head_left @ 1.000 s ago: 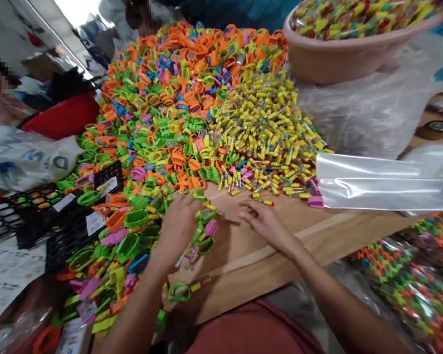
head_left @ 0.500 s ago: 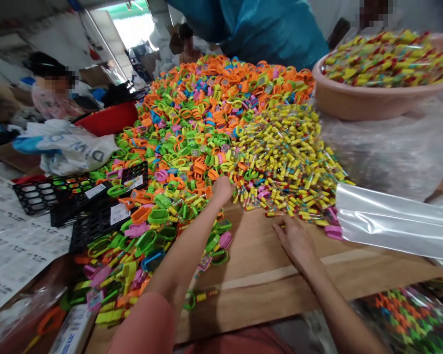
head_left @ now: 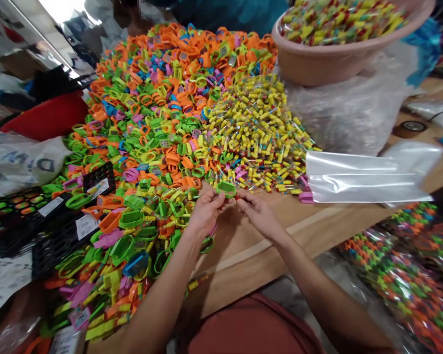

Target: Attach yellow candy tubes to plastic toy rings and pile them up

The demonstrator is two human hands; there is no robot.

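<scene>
My left hand (head_left: 207, 210) is closed on a green toy watch (head_left: 226, 188), held just above the wooden table top. Close beside it, my right hand (head_left: 257, 212) pinches a small tube, whose red end (head_left: 237, 196) shows at the fingertips; the rest of it is hidden. The two hands nearly meet. Behind them lies a heap of small clear tubes (head_left: 258, 118) with yellow labels. To its left spreads a large pile of toy watches (head_left: 158, 103) in orange, green, pink, yellow and blue.
A pink basin (head_left: 317, 64) full of tubes stands at the back right on a plastic-wrapped bundle (head_left: 339, 118). Clear plastic bags (head_left: 362, 179) lie at the right edge. Black perforated trays (head_left: 51, 246) and a red basin (head_left: 51, 115) are at left. Filled bags (head_left: 402, 280) sit below right.
My left hand has come back from the pile with a green toy watch. My right hand has lifted off the table and moved left to meet it. The view has turned right and down.
</scene>
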